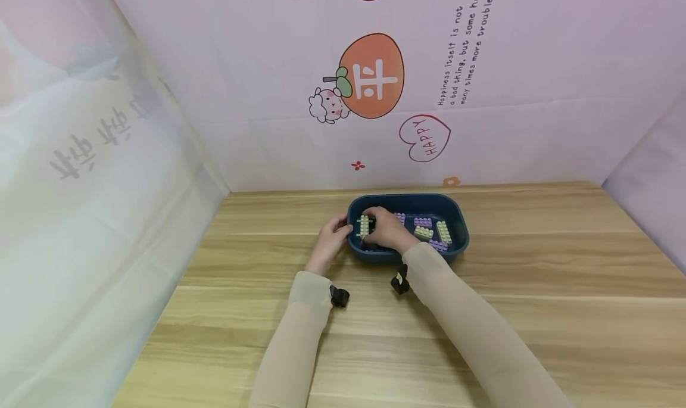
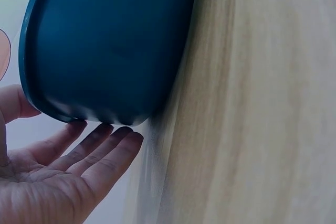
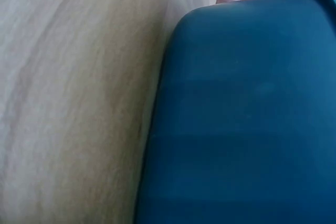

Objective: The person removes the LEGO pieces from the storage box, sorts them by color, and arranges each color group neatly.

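- Table (image 1: 257,253): a tub (image 1: 423,203) stands toward twelve o'clock.
- Left hand (image 1: 327,241): nearly straight fingers touch the tub's nine o'clock end.
- Right hand (image 1: 389,230): inside, fingers curled, pinching a yellow block (image 1: 364,225) at nine o'clock.
- Yellow block: seemingly mid-handling; next calls for a sure pinch.

At least three purple studded bricks (image 1: 423,222), three pale-yellow studded bricks (image 1: 443,232), one dark-blue oblong tub (image 1: 423,203) and two bare hands (image 1: 328,245) (image 1: 389,231) are being shown.
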`<state>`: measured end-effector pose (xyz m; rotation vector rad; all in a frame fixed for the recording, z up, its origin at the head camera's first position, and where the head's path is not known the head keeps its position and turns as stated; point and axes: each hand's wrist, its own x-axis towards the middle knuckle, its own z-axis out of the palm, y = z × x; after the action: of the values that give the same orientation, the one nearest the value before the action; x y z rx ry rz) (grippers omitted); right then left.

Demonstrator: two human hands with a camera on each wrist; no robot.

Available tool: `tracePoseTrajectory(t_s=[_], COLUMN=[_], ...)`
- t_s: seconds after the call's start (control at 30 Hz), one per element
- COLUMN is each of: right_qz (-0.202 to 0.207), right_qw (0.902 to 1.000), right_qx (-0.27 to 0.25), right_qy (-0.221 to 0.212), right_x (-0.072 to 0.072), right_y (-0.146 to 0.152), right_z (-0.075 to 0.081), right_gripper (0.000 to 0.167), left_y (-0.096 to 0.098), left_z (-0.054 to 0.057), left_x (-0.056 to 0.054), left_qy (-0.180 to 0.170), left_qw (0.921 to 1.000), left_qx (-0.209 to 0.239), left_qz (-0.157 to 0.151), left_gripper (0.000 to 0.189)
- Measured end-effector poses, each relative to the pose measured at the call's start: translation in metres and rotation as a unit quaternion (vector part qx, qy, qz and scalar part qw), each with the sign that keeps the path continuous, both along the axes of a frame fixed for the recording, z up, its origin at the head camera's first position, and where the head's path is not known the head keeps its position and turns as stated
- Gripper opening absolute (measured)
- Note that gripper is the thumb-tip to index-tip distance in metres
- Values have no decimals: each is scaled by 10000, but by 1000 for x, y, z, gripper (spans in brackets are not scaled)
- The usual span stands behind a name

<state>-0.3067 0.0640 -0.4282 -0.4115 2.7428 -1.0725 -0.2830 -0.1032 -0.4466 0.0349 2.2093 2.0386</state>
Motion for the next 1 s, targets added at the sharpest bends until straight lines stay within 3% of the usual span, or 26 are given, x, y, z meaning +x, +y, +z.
tracePoseTrajectory(t_s=[0.23, 0.57, 1.0], right_qz=[-34, -98, -229], right_qw=[9981, 9963, 9903], right_qx=[-608, -849, -1364], right_qy=[-100, -46, -152], right_x=[-2, -1, 10], right_y=[3, 10, 17], right_z=[0, 1, 16], right_gripper=[71, 72, 75], left_y=[1, 4, 0], left_z=[-1, -2, -3], left_x=[-1, -1, -6], left_qy=[-20, -74, -128], left_qw=[10000, 9999, 9999], left_qx=[38, 104, 18], left_qz=[-19, -50, 30], left_gripper=[41, 42, 43])
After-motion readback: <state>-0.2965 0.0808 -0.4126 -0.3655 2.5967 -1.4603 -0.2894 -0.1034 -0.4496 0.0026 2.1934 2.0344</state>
